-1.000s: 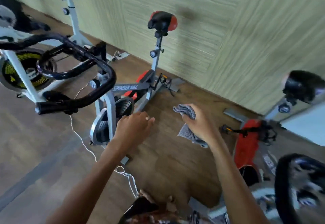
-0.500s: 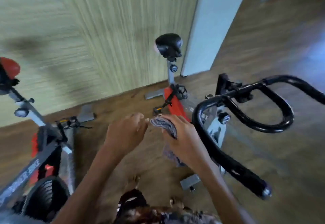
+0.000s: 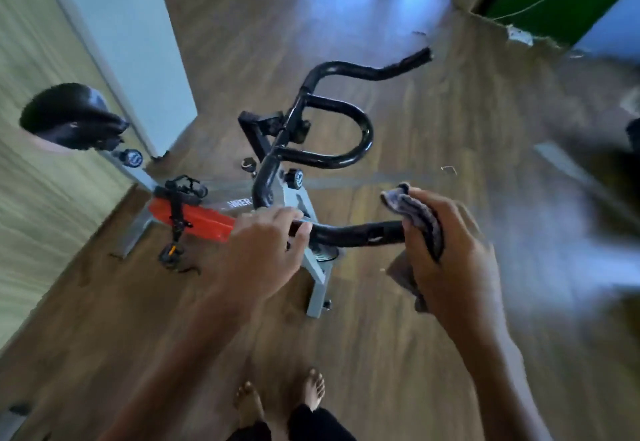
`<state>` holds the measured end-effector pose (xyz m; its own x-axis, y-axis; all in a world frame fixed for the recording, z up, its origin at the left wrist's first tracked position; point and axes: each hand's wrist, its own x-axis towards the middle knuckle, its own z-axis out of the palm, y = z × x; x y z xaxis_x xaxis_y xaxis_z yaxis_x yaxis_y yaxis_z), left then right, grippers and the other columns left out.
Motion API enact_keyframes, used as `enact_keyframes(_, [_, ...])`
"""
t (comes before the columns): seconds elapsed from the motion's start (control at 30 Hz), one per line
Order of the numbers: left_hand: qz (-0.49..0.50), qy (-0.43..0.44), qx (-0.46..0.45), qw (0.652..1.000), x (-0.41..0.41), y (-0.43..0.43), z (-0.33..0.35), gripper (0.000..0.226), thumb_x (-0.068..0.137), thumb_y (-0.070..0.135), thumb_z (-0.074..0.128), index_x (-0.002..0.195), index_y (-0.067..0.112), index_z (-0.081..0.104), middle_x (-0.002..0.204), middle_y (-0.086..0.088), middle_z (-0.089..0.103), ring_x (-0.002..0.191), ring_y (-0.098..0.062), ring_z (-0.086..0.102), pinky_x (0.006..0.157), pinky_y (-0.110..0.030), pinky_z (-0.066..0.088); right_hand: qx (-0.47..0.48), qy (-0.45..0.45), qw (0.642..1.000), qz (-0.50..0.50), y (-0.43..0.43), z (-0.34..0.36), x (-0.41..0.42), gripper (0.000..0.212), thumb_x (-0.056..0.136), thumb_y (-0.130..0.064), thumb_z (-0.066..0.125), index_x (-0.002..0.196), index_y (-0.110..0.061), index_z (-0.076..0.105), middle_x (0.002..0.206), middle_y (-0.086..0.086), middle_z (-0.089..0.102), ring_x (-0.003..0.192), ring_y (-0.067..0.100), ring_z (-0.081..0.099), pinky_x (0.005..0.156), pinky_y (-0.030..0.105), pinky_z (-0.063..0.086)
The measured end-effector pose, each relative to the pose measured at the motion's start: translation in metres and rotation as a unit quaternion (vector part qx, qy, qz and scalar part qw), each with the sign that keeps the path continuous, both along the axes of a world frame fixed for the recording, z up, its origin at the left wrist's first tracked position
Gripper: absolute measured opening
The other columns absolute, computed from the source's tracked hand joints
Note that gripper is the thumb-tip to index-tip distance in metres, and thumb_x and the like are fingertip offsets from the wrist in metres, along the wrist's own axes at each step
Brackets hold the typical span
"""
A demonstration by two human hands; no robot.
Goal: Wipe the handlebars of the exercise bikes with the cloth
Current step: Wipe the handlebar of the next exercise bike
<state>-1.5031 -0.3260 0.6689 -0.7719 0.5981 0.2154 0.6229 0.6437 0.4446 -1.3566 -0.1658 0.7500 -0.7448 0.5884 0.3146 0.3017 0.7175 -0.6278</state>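
Clamping cloth (image 3: 420,216) round the handlebar (image 3: 356,232) end, right hand (image 3: 453,267) grips; left hand (image 3: 263,250) clasps it farther along.

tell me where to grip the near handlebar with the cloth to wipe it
Wrap the cloth around the bare black stretch of the near handlebar between the hands, coming from above with the right hand. The tube lies roughly level and crosswise, so a grip can wrap over it; the left hand holds its left part.

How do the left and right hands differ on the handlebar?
The left hand is bare; the right hand grips the cloth. The left hand holds the handlebar near its bend; the right hand is at the bar's end. Both are on the same bar.
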Motion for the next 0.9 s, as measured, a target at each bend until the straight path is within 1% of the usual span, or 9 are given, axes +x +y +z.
enact_keyframes(0.1, [-0.033,0.020,-0.031,0.999,-0.007,0.029,-0.016,0.044,0.094,0.046,0.034,0.101,0.017,0.067,0.101,0.002,0.069,0.095,-0.021,0.064,0.091,-0.040,0.042,0.083,-0.012,0.995,-0.051,0.016,-0.019,-0.002,0.033,0.095,-0.033,0.050,0.127,-0.028,0.056,0.133,-0.009,0.055,0.108,0.017,0.062,0.070,0.027,0.043])
enact_keyframes(0.3, [-0.076,0.053,-0.072,0.993,-0.001,0.033,-0.043,0.050,0.099,0.045,0.024,0.107,0.017,0.064,0.101,-0.001,0.069,0.101,-0.023,0.062,0.102,-0.042,0.034,0.141,0.016,0.989,-0.026,0.008,-0.075,-0.021,0.033,0.098,-0.036,0.046,0.121,-0.018,0.060,0.129,0.003,0.059,0.113,0.022,0.056,0.081,0.029,0.050])
enact_keyframes(0.43, [-0.073,0.059,-0.081,0.992,-0.012,0.026,-0.043,0.050,0.097,0.049,0.028,0.112,0.017,0.063,0.107,-0.001,0.068,0.106,-0.022,0.060,0.107,-0.041,0.030,-0.086,0.063,0.991,-0.074,0.021,-0.067,-0.041,0.020,0.099,-0.034,0.047,0.101,-0.018,0.059,0.096,-0.002,0.068,0.090,0.020,0.065,0.079,0.040,0.053])
enact_keyframes(0.47, [-0.067,0.060,-0.084,0.992,-0.016,0.022,-0.044,0.051,0.097,0.051,0.029,0.112,0.015,0.064,0.107,-0.001,0.068,0.107,-0.022,0.060,0.108,-0.042,0.029,-0.082,0.039,0.991,-0.093,0.018,-0.063,-0.044,0.022,0.099,-0.035,0.045,0.100,-0.018,0.058,0.093,-0.001,0.068,0.088,0.023,0.065,0.075,0.038,0.052])
enact_keyframes(0.57, [-0.082,0.081,-0.077,0.990,-0.020,0.011,-0.054,0.052,0.099,0.049,0.027,0.114,0.013,0.062,0.108,-0.002,0.067,0.108,-0.022,0.059,0.112,-0.042,0.027,0.151,0.035,0.985,-0.073,0.010,-0.072,-0.038,0.028,0.097,-0.033,0.045,0.113,-0.014,0.059,0.111,0.006,0.066,0.093,0.027,0.064,0.067,0.034,0.052])
enact_keyframes(0.63, [-0.090,0.082,-0.063,0.991,-0.020,0.008,-0.056,0.051,0.100,0.047,0.027,0.115,0.012,0.061,0.107,-0.003,0.066,0.108,-0.023,0.058,0.112,-0.043,0.027,0.218,0.073,0.973,-0.012,0.020,-0.085,-0.031,0.023,0.097,-0.026,0.049,0.115,-0.013,0.056,0.114,0.010,0.066,0.095,0.027,0.065,0.070,0.034,0.054])
enact_keyframes(0.73, [-0.094,0.093,-0.039,0.990,-0.022,0.010,-0.056,0.047,0.099,0.044,0.031,0.112,0.011,0.062,0.103,-0.004,0.067,0.103,-0.025,0.060,0.111,-0.044,0.030,-0.001,0.157,0.986,-0.051,0.018,-0.068,-0.042,0.015,0.100,-0.023,0.048,0.100,-0.016,0.061,0.095,-0.004,0.072,0.083,0.013,0.070,0.072,0.040,0.058])
enact_keyframes(0.8, [-0.103,0.103,-0.014,0.989,-0.025,0.008,-0.060,0.045,0.098,0.042,0.033,0.110,0.010,0.063,0.099,-0.005,0.067,0.099,-0.026,0.060,0.109,-0.046,0.032,-0.070,0.091,0.986,-0.123,0.011,-0.062,-0.050,0.023,0.100,-0.030,0.045,0.095,-0.017,0.063,0.089,-0.008,0.071,0.080,0.012,0.069,0.073,0.041,0.057])
enact_keyframes(0.9, [-0.103,0.101,0.005,0.989,-0.028,0.008,-0.065,0.045,0.098,0.042,0.033,0.111,0.010,0.062,0.099,-0.005,0.066,0.099,-0.027,0.059,0.110,-0.046,0.031,0.179,0.023,0.980,-0.080,0.010,-0.072,-0.041,0.028,0.099,-0.034,0.045,0.108,-0.013,0.062,0.106,0.003,0.067,0.091,0.023,0.064,0.074,0.035,0.055])
